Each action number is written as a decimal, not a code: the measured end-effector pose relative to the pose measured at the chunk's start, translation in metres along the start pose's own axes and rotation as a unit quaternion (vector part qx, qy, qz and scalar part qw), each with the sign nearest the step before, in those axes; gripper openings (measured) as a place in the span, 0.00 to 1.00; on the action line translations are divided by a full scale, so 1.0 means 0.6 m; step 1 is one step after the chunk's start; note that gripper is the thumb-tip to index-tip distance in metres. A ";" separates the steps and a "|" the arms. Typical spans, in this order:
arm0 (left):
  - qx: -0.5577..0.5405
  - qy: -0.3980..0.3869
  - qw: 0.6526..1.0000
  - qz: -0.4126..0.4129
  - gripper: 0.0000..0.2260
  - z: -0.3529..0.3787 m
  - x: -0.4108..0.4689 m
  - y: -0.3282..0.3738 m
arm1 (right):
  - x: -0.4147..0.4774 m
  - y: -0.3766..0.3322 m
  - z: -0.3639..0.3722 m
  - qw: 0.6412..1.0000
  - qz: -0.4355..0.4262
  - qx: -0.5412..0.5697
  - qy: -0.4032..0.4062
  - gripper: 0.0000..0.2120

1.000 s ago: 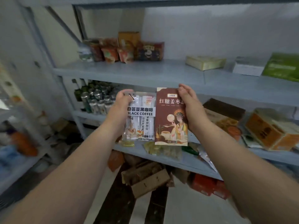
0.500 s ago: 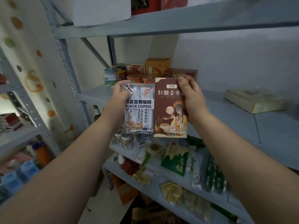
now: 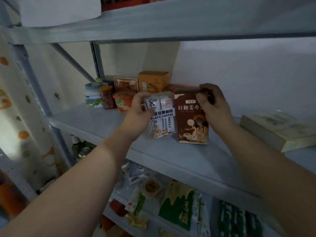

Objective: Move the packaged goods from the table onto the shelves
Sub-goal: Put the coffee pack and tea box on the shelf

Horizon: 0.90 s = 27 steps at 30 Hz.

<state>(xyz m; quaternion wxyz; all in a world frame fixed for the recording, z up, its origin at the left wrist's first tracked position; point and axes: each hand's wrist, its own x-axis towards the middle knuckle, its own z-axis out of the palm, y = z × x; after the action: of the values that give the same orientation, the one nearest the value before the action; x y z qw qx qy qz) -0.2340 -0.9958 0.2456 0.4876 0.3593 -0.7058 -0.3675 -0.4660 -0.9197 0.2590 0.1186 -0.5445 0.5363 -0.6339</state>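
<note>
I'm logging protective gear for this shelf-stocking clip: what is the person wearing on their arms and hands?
The left hand and right hand are bare, without gloves. The left forearm and right forearm are uncovered to the frame's edge, with no sleeve, watch or bracelet in view. Rings are too blurred to judge.

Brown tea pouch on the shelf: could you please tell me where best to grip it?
Grip the brown tea pouch by its top right corner, from the right, as the right hand does. It stands upright and thin on the shelf, and the black coffee pack in the left hand blocks its left side.
</note>
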 end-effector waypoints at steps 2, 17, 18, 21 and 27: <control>0.094 -0.047 0.994 0.038 0.19 0.012 0.031 -0.022 | 0.010 0.024 -0.010 1.000 0.006 -0.030 0.004 0.11; 0.551 -0.084 0.738 0.381 0.30 0.063 0.219 -0.084 | 0.056 0.005 -0.027 0.898 -0.023 -0.432 -0.082 0.39; 0.555 -0.083 0.733 0.384 0.31 0.063 0.229 -0.093 | 0.057 0.007 -0.031 0.895 -0.015 -0.440 -0.075 0.39; 0.559 -0.098 0.728 0.384 0.33 0.064 0.256 -0.117 | 0.064 0.009 -0.046 0.887 0.017 -0.457 -0.061 0.39; 0.531 -0.093 0.751 0.381 0.31 0.077 0.265 -0.136 | 0.097 0.028 -0.072 0.859 0.060 -0.506 -0.057 0.41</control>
<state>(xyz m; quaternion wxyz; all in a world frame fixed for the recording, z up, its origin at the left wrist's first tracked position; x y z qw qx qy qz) -0.3081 -1.1640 0.2305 0.2501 0.2258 -0.9074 0.2513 -0.5308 -0.9452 0.2857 -0.1049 -0.5313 0.8072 -0.2348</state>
